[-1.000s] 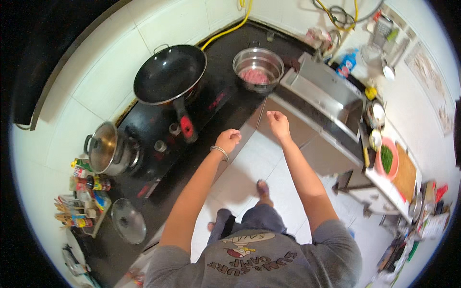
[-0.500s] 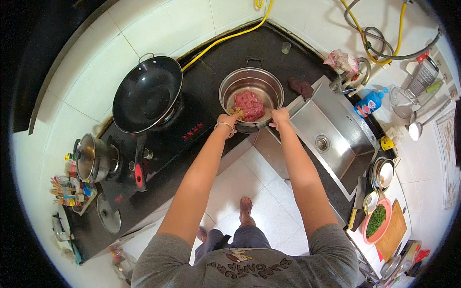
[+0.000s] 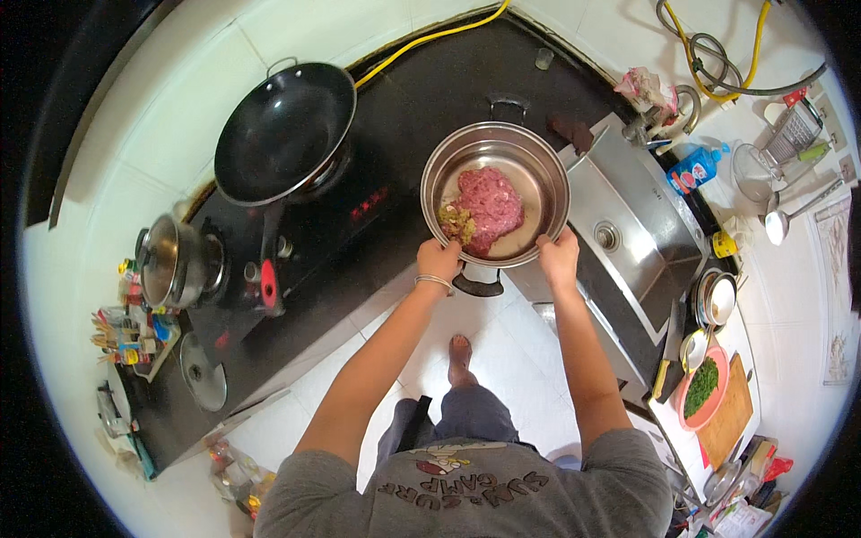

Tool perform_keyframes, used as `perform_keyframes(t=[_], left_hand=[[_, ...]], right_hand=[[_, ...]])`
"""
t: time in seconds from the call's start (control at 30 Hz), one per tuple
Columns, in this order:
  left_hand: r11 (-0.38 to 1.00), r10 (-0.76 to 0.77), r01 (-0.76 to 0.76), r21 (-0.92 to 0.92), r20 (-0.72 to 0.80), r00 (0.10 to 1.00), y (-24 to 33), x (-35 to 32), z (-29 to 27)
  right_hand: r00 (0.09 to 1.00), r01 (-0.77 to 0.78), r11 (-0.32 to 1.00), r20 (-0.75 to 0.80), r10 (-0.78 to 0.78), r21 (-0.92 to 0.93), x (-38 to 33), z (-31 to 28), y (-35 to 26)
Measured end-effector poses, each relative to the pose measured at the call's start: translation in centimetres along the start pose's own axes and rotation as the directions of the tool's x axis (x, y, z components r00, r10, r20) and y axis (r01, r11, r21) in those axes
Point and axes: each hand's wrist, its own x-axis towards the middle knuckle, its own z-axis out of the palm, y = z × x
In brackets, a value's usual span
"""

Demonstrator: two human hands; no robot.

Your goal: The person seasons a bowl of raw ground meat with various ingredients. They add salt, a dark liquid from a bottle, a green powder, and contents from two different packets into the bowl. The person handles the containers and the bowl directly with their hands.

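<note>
Both my hands grip the near rim of a stainless steel pot (image 3: 544, 161) with black handles. My left hand (image 3: 439, 261) is closed on the rim left of the near handle, a bracelet on its wrist. My right hand (image 3: 560, 256) is closed on the rim to the right. Inside the pot lies a lump of pink minced meat (image 3: 491, 208). A small heap of yellowish-brown chopped stuff (image 3: 456, 223) sits beside the meat at the lower left. The pot appears raised, its near side out past the counter edge. Parts of my fingers are hidden under the rim.
A black wok (image 3: 285, 134) rests on the stove at left, with a lidded pot (image 3: 176, 262) beyond it. The steel sink (image 3: 641, 233) is at right. A knife (image 3: 669, 350), a pink bowl of chopped greens (image 3: 691, 411) and a wooden board (image 3: 734, 408) lie at the lower right.
The pot has come up closer to me in both hands and looks larger. Its near side now reaches past the counter edge. The meat and chopped stuff remain inside.
</note>
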Motion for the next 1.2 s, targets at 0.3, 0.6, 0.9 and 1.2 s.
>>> perform_keyframes(t=[0.3,0.6,0.9,1.2], left_hand=[[1.000,-0.016,0.016,0.008,0.037,0.999,-4.9,-17.9,-15.6],[0.991,-0.069,0.035,-0.127,-0.268,0.961,-11.8,-34.5,-37.7],[0.903,-0.078,-0.208,-0.375,-0.620,0.781,-15.0,-40.3,-56.5],[0.896,-0.150,-0.263,-0.359,-0.800,0.580,-15.0,-41.6,-75.7]], right_hand=[[0.991,0.040,0.999,0.129,-0.037,-0.017,-21.4,-0.1,1.6],[0.876,0.091,0.978,0.452,-0.167,0.187,-43.0,10.7,1.8],[0.560,0.268,0.938,0.756,-0.338,0.220,-56.3,26.9,-6.8],[0.292,0.445,0.852,0.855,-0.428,0.274,-68.5,45.6,-15.6]])
